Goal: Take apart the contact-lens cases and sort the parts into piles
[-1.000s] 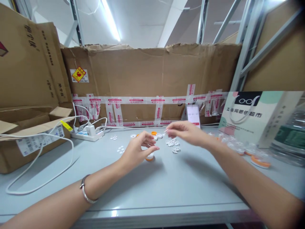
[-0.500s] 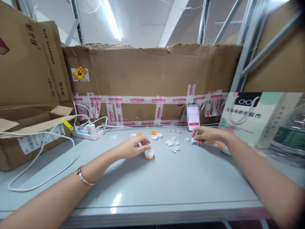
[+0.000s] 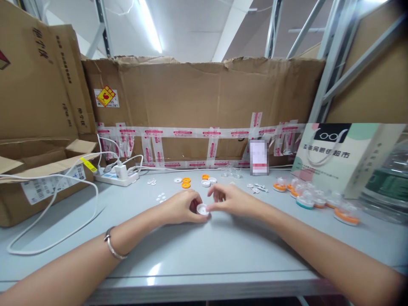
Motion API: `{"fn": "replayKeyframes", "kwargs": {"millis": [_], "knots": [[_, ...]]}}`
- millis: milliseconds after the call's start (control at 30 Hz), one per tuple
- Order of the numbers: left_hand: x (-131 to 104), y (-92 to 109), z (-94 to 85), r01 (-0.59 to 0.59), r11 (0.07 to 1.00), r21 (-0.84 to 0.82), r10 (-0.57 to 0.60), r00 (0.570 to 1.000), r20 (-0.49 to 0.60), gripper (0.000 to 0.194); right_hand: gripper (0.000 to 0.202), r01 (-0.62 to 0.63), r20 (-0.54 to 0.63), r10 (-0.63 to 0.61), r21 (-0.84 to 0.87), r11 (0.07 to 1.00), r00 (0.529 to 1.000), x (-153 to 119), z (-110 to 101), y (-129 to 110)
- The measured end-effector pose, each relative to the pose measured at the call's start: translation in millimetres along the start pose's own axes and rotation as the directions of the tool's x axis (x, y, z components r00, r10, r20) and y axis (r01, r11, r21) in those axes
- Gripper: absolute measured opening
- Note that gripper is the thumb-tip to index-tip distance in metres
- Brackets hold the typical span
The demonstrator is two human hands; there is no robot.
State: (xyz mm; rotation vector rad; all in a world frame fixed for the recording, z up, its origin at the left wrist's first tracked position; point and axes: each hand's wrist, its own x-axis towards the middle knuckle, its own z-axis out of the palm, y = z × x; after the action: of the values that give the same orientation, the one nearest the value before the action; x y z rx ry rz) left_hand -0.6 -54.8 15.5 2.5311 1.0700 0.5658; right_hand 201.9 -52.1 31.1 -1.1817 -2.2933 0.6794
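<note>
A small round white cup (image 3: 202, 209), shallow and ring-rimmed, sits left of the phone (image 3: 259, 157) and well to its near side; its hollow faces upward, with a small mark at the centre; its lower part is hidden; any slight tilt cannot be told.

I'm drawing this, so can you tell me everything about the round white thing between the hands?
The round white thing looks like a shallow plastic cup with a raised rim, its hollow facing up. It's on or just above the table. The left grip curls around it; the right grip seems to touch its right edge. Inside looks blurry.
</note>
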Motion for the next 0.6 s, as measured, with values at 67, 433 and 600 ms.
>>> {"fn": "replayKeyframes", "kwargs": {"millis": [67,433,600], "knots": [[-0.7,0.4,3.7,-0.033,0.999,0.004,0.033,0.999,-0.018,0.034,0.04,0.008,0.032,-0.008,0.003,1.0,0.999,-0.3,17.0,-7.5],[-0.3,-1.7,7.9,-0.017,0.991,-0.136,0.024,0.998,0.053,0.045,0.033,0.023,0.143,-0.042,0.135,0.991,0.989,-9.2,13.8,-5.5],[0.5,-4.9,8.9,-0.039,0.983,-0.178,0.052,0.996,0.073,0.045,0.039,0.046,0.155,-0.065,0.119,0.992,0.986,-9.6,15.0,-5.2]]}}
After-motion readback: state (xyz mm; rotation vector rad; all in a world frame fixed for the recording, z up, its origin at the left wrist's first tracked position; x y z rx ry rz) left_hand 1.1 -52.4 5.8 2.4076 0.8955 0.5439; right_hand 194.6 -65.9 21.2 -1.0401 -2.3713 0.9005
